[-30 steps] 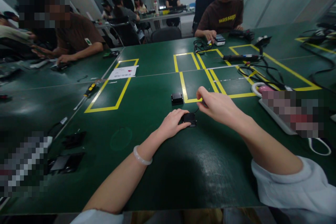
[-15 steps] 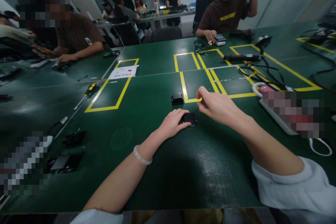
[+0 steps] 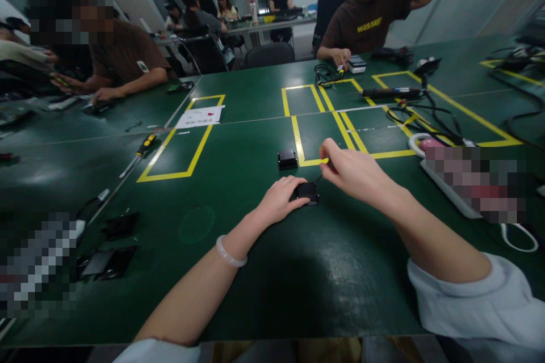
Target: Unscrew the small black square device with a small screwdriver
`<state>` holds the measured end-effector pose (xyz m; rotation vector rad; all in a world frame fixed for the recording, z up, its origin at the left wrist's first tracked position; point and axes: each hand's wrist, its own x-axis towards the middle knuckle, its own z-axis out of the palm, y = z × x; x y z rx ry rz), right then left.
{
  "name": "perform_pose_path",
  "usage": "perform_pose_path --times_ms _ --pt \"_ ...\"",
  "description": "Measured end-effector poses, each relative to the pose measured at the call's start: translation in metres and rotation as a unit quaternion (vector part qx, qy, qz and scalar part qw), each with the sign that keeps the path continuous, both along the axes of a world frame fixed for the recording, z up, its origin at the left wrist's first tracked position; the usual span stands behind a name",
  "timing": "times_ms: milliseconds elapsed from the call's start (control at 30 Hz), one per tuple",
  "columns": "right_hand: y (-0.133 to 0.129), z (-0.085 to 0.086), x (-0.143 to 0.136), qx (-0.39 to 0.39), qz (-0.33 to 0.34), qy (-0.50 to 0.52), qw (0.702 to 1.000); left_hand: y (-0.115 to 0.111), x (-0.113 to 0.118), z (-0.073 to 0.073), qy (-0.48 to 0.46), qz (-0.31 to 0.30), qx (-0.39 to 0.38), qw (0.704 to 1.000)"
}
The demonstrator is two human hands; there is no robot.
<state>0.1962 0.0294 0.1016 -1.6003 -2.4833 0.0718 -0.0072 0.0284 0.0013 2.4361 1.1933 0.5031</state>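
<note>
A small black rectangular plastic part [image 3: 307, 191] lies on the green table, with a flange along its near side. Fingers and thumb of my left hand [image 3: 279, 199] close round its left end and press it to the tabletop. My right hand [image 3: 351, 173] is curled in a pinch on what looks like a small screwdriver [image 3: 319, 179]. Only its thin dark shaft shows, slanting down to the part's right far corner; its handle is hidden in my fingers. Just beyond, a second similar black part [image 3: 287, 159] rests apart from both hands.
Right of my hands lie a phone-like blurred item [image 3: 451, 195], a pink and white object [image 3: 428, 146] and a black electric driver [image 3: 394, 93] with cables. A yellow-black screwdriver [image 3: 147, 144] and black pieces [image 3: 108, 262] lie left. Two co-workers sit across the table.
My hands and the black parts stay almost exactly in place. Across the table, the co-worker at right has shifted the raised arm, elbow now farther out.
</note>
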Motion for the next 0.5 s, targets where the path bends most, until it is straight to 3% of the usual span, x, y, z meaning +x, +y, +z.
perform_pose_path --times_ms 500 --pt "0.0016 -0.0004 0.0007 0.006 0.006 -0.002 1.0 0.0004 -0.0007 -0.0018 -0.006 0.002 0.004 1.0"
